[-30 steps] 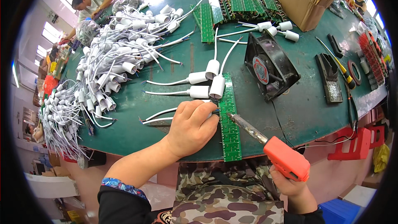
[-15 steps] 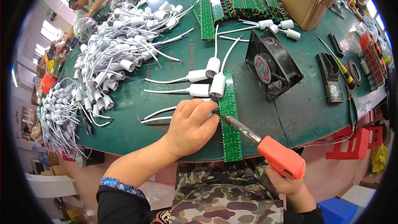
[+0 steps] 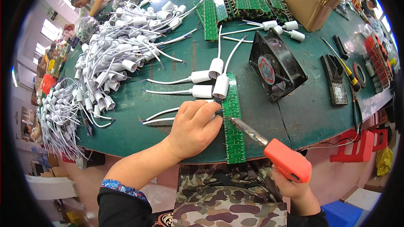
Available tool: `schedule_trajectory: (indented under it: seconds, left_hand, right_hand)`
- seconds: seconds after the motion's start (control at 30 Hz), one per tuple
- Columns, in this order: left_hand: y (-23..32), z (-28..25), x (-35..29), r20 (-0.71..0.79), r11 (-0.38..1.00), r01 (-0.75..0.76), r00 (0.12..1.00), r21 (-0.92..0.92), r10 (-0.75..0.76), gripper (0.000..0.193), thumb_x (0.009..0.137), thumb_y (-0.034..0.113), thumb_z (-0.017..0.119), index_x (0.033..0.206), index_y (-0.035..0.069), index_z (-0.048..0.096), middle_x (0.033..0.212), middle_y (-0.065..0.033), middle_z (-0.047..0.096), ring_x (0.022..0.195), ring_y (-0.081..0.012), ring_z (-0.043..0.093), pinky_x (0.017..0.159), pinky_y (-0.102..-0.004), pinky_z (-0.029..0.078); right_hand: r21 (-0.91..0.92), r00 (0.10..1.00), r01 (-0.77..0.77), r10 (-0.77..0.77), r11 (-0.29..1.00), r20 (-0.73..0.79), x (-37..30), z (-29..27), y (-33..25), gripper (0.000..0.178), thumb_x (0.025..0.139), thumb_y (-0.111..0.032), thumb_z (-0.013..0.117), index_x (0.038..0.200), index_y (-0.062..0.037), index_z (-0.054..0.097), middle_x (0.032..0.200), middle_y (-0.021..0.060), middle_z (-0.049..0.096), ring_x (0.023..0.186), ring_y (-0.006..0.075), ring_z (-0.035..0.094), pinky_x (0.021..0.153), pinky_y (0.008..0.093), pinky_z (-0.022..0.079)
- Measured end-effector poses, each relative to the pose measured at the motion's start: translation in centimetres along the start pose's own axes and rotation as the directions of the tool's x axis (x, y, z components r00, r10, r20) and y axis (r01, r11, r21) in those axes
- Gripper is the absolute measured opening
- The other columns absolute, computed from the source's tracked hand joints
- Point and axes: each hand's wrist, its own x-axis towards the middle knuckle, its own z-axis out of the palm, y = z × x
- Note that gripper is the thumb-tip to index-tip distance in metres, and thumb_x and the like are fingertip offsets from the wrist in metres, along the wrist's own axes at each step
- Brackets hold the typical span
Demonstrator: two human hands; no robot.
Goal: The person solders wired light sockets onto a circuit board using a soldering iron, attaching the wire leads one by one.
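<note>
The iron [image 3: 269,147] tip has advanced onto the board [image 3: 232,120]. Right hand [image 3: 294,187] clamps the iron; left hand [image 3: 194,127] pinches a wire [image 3: 162,115] there.

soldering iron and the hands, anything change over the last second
The soldering iron in the right hand eased a little toward the left hand, its tip now at the green board strip's edge by the fingertips. The left hand stayed pressed at that spot. The white sockets, fan and table look unchanged.
</note>
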Motion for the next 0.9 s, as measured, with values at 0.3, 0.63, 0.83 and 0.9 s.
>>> schedule_trajectory:
  seconds: [0.3,0.63,0.83,0.9]
  left_hand:
    - [0.1,-0.1,0.1,0.007,1.000,0.004,1.000,0.007,-0.004,0.028,0.065,0.003,0.077,0.091,0.007,0.069,0.116,-0.0084,0.063,0.099,-0.0290,0.062,0.082,-0.0415,0.048]
    - [0.2,-0.3,0.2,0.011,1.000,-0.008,1.000,0.002,0.008,0.026,0.067,0.004,0.078,0.091,0.007,0.068,0.116,-0.0091,0.063,0.100,-0.0298,0.062,0.082,-0.0419,0.048]
    - [-0.3,-0.9,0.6,0.076,0.998,-0.014,0.997,-0.064,0.018,0.024,0.066,0.005,0.078,0.087,0.007,0.067,0.117,-0.0109,0.063,0.100,-0.0319,0.062,0.086,-0.0437,0.050]
    - [-0.4,-1.3,0.9,0.114,0.996,0.002,0.993,-0.086,0.008,0.023,0.066,0.005,0.078,0.086,0.007,0.067,0.117,-0.0111,0.063,0.100,-0.0324,0.062,0.087,-0.0443,0.051]
  right_hand:
    - [-0.003,0.990,-0.066,0.065,0.998,-0.127,-1.5,0.2,0.2,0.042,0.077,-0.008,0.081,0.116,0.0008,0.069,0.102,0.0134,0.073,0.081,0.0283,0.072,0.076,0.0350,0.058]
    - [0.021,0.992,-0.066,0.067,0.998,-0.102,-1.8,-0.4,0.1,0.049,0.079,-0.010,0.082,0.122,0.0045,0.066,0.106,0.0143,0.073,0.084,0.0278,0.073,0.078,0.0358,0.059]
    - [-0.054,0.994,0.011,-0.016,0.998,-0.110,-1.3,-0.8,0.0,0.049,0.079,-0.011,0.083,0.122,0.0046,0.065,0.113,0.0186,0.072,0.089,0.0306,0.074,0.080,0.0366,0.059]
    - [-0.078,0.995,0.024,-0.031,0.997,-0.094,-1.3,-0.9,0.0,0.047,0.080,-0.012,0.083,0.120,0.0040,0.065,0.115,0.0197,0.071,0.089,0.0312,0.074,0.081,0.0371,0.059]
